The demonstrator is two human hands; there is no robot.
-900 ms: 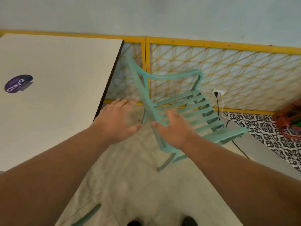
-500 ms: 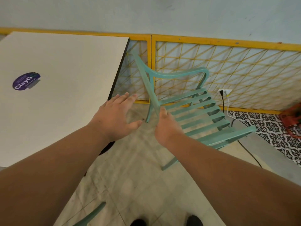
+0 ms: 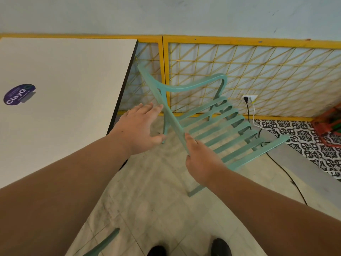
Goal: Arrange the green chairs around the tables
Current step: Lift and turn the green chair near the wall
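Currently, my right grip (image 3: 201, 159) clamps the back rail of the green slatted chair (image 3: 170, 119) standing beside the table (image 3: 73, 80) corner by the yellow lattice fence (image 3: 258, 42); left grip (image 3: 139, 126) spread open just beside that rail.

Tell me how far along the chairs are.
No chair looks placed yet. In hand: the right hand grips the chair by its back rail; the left hand hovers open beside it. Left: set it at the table; a second chair shows near the feet.
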